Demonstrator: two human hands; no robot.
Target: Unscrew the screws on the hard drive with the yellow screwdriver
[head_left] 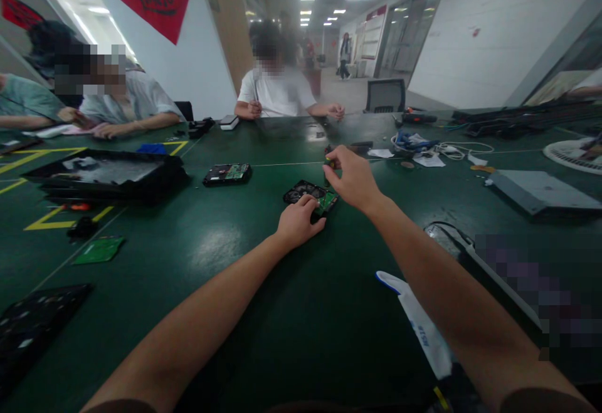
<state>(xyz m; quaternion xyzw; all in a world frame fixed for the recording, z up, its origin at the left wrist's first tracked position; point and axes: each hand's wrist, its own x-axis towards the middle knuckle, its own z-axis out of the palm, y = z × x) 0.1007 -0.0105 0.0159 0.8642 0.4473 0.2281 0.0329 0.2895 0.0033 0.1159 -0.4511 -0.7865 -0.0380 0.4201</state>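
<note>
A black hard drive [301, 188] with a green circuit board lies on the table in front of me. My left hand [303, 219] is closed over its near edge, fingers on the board. Above the drive's right end, my right hand [352, 175] pinches a small screwdriver [330, 163] with a dark and yellow handle. It points down toward the board; whether its tip touches a screw cannot be made out. Left of these, a second hard drive [227, 174] lies with its green board facing up.
Black plastic trays [108, 178] are stacked at left, near a loose green circuit board [100, 249] and a dark panel [40, 319]. On the right are a grey metal box [545, 190], cables [463, 148] and a white glove [426, 331]. A person [277, 93] sits opposite.
</note>
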